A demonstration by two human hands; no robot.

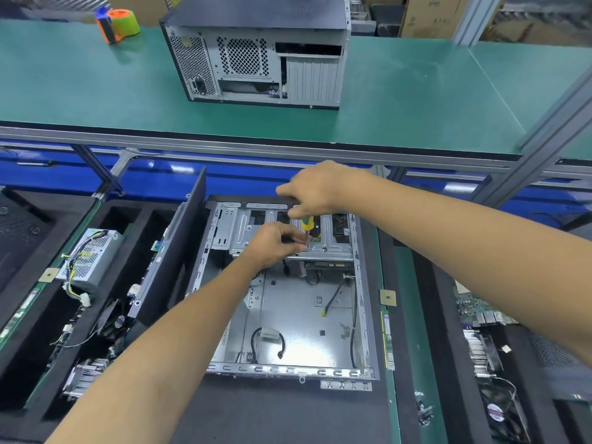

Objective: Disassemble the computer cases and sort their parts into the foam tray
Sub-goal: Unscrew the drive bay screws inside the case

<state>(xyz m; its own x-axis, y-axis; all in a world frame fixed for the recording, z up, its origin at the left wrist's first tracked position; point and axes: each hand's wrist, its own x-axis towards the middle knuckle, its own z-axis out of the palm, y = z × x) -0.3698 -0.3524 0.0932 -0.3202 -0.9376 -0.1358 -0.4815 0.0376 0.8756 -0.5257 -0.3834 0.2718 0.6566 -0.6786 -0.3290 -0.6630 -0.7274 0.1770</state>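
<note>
Case [288, 315] lies open-side up before me between the foam trays [96, 315] so the drive cage [285, 232] faces me; my right hand [315, 190] grips the screwdriver [308, 226] upright on a cage screw, while my left hand [275, 245] pinches its shaft to steady the tip.

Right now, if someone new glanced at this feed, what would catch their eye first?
Both hands meet at centre over the open case: the right hand grips a yellow-green screwdriver from above, and the left hand fingers pinch near its shaft at the drive cage. Behind, a closed case stands on the green bench. At left, a power supply lies in the foam tray.
</note>
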